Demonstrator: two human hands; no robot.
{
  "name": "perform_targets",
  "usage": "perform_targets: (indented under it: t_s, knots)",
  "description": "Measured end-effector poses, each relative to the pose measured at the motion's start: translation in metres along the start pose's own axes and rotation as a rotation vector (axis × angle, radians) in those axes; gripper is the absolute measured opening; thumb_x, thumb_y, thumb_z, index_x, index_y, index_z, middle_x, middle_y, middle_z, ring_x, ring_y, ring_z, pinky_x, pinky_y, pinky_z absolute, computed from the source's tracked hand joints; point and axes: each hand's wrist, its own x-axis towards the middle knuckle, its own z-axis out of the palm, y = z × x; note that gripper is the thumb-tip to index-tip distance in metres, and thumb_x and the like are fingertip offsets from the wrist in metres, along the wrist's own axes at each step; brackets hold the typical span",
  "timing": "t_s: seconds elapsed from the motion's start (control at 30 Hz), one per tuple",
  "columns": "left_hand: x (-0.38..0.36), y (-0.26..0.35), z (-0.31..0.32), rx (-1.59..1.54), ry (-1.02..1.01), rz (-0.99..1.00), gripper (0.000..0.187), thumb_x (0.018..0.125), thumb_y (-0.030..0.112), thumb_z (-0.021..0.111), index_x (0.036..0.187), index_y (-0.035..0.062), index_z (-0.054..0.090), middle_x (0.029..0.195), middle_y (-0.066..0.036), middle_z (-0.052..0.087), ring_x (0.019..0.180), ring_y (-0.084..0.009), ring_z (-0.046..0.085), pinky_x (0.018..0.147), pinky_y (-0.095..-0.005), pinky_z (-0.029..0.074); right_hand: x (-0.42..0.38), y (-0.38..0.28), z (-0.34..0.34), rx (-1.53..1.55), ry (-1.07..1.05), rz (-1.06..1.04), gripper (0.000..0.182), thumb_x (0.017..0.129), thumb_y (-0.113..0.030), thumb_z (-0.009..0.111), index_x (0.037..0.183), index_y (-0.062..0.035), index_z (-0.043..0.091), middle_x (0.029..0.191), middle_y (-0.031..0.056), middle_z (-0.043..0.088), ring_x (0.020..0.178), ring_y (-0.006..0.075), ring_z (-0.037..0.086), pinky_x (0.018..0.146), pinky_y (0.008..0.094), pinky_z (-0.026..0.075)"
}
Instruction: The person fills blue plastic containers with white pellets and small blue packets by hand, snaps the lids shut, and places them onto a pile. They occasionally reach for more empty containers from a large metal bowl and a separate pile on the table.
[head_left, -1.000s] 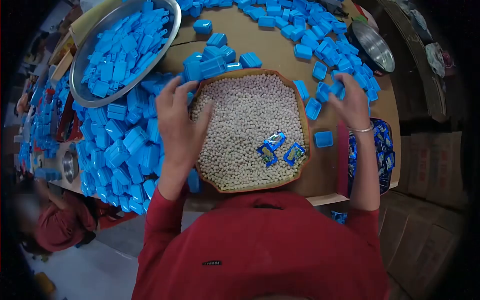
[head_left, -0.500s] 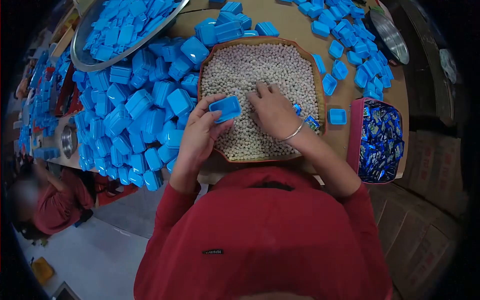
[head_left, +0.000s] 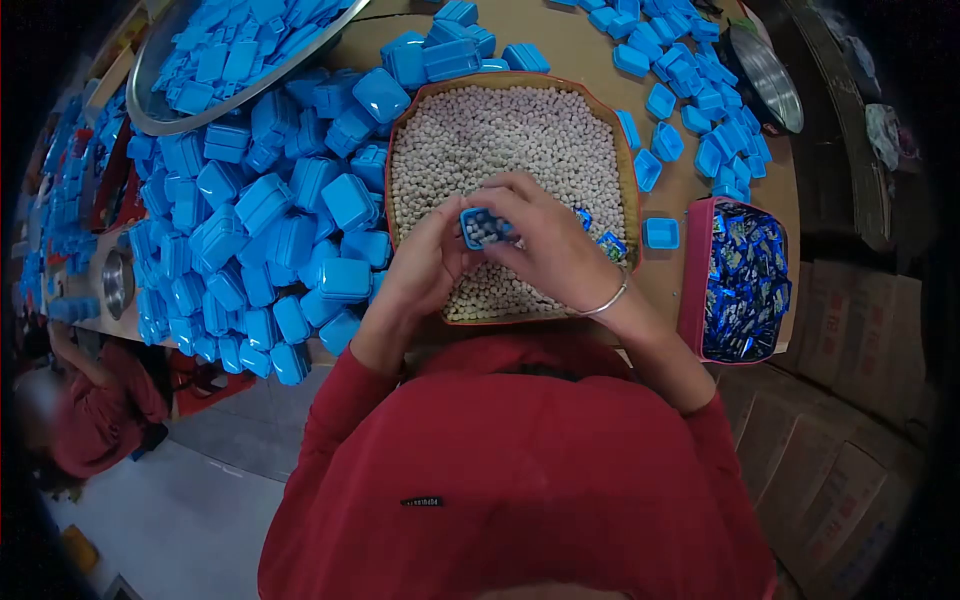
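Note:
My left hand (head_left: 428, 262) is closed around a small blue plastic box (head_left: 466, 240), its open side up. Small pale round balls (head_left: 486, 226) lie in the box. My right hand (head_left: 555, 245), with a bangle at the wrist, curls over the box's right side, thumb and fingers bent around the balls at its opening. Its palm is hidden. Both hands are above a wide red-rimmed tray (head_left: 628, 170) full of the same balls (head_left: 500, 130). Some blue printed packets (head_left: 610, 243) rest on the balls by my right wrist.
Closed blue boxes (head_left: 270, 250) are heaped at left, below a metal basin (head_left: 160, 128) of blue pieces. Open blue boxes (head_left: 690, 85) lie at upper right; one open box (head_left: 660, 234) sits nearer. A pink container (head_left: 695, 290) holds blue packets. Another person (head_left: 100, 400) is at far left.
My right hand has lifted out of the balls in the tray and come to the blue box. The box, bare inside before, now has balls in it. My left hand has shifted slightly right.

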Motion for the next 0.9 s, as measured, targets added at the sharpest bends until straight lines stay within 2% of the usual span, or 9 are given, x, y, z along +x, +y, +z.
perform_targets:
  t_s: [0.1,0.13,0.23,0.37,0.53,0.6,0.73,0.8,0.9]
  knots:
    - [-0.001,0.004,-0.003,-0.017,0.046,-0.044,0.045,0.101,0.036,0.033,0.122,-0.0011,0.048,0.113,-0.010,0.059,0.100,-0.0179,0.059,0.082,-0.0327,0.052,-0.010,0.019,-0.016,-0.102,0.070,0.023,0.033,0.072,0.004,0.064,0.103,-0.0045,0.057,0.100,0.0144,0.055,0.091,0.0384,0.058,0.075,0.0440,0.049]
    - [-0.002,0.005,-0.001,-0.026,0.055,-0.037,0.048,0.102,0.037,0.032,0.123,-0.0031,0.047,0.114,-0.011,0.059,0.099,-0.0188,0.060,0.080,-0.0329,0.054,-0.013,0.030,-0.023,-0.315,-0.010,0.102,0.031,0.075,0.005,0.060,0.105,-0.0043,0.060,0.107,0.0133,0.057,0.097,0.0341,0.059,0.078,0.0374,0.051]
    - [0.000,0.004,0.000,0.012,0.076,-0.029,0.046,0.101,0.036,0.033,0.122,-0.0012,0.049,0.114,-0.010,0.060,0.098,-0.0181,0.061,0.080,-0.0317,0.054,-0.016,0.080,-0.018,-0.700,-0.037,0.043,0.029,0.076,0.001,0.058,0.105,-0.0042,0.061,0.105,0.0139,0.057,0.091,0.0353,0.059,0.075,0.0394,0.050]
    - [0.000,0.004,-0.002,0.048,0.041,-0.025,0.041,0.101,0.035,0.036,0.120,0.0027,0.053,0.112,-0.007,0.060,0.098,-0.0151,0.060,0.078,-0.0286,0.054,-0.011,0.082,-0.011,-0.701,-0.117,0.065,0.022,0.076,-0.001,0.053,0.095,-0.0028,0.062,0.088,0.0145,0.057,0.078,0.0364,0.060,0.071,0.0446,0.050]
    - [0.003,-0.001,0.001,0.150,0.080,-0.008,0.041,0.100,0.035,0.037,0.119,0.0025,0.054,0.110,-0.007,0.061,0.097,-0.0146,0.060,0.078,-0.0299,0.053,-0.007,0.074,-0.023,-0.197,0.023,0.137,0.009,0.071,-0.003,0.066,0.079,-0.0015,0.063,0.075,0.0162,0.060,0.071,0.0342,0.061,0.064,0.0416,0.048]
    - [0.002,-0.003,0.002,0.176,0.079,-0.029,0.041,0.100,0.035,0.037,0.119,0.0023,0.055,0.109,-0.007,0.061,0.097,-0.0149,0.061,0.078,-0.0306,0.053,-0.005,0.047,-0.020,-0.089,-0.037,0.088,0.014,0.075,-0.001,0.069,0.089,-0.0011,0.065,0.080,0.0123,0.061,0.070,0.0232,0.064,0.063,0.0320,0.050]
    - [0.004,-0.004,0.003,0.136,0.057,-0.055,0.042,0.100,0.036,0.037,0.119,0.0016,0.055,0.109,-0.008,0.062,0.095,-0.0159,0.061,0.079,-0.0315,0.053,-0.006,0.025,-0.015,-0.048,0.004,0.054,0.018,0.079,-0.002,0.067,0.097,-0.0013,0.063,0.088,0.0125,0.062,0.073,0.0231,0.065,0.063,0.0305,0.051]
    - [0.003,-0.003,0.000,0.117,0.061,-0.050,0.043,0.100,0.036,0.037,0.118,0.0012,0.055,0.108,-0.008,0.062,0.095,-0.0163,0.061,0.079,-0.0317,0.053,-0.018,0.029,-0.032,-0.164,0.140,0.171,0.022,0.078,-0.007,0.067,0.099,-0.0044,0.063,0.093,0.0146,0.061,0.079,0.0324,0.062,0.066,0.0378,0.050]
    - [0.003,-0.001,0.000,0.132,0.046,-0.046,0.044,0.100,0.036,0.037,0.119,0.0006,0.055,0.107,-0.008,0.063,0.095,-0.0168,0.062,0.079,-0.0319,0.053,-0.054,0.045,-0.072,-0.744,0.229,0.209,0.019,0.079,0.000,0.056,0.097,-0.0043,0.062,0.095,0.0140,0.061,0.085,0.0352,0.060,0.068,0.0418,0.050]
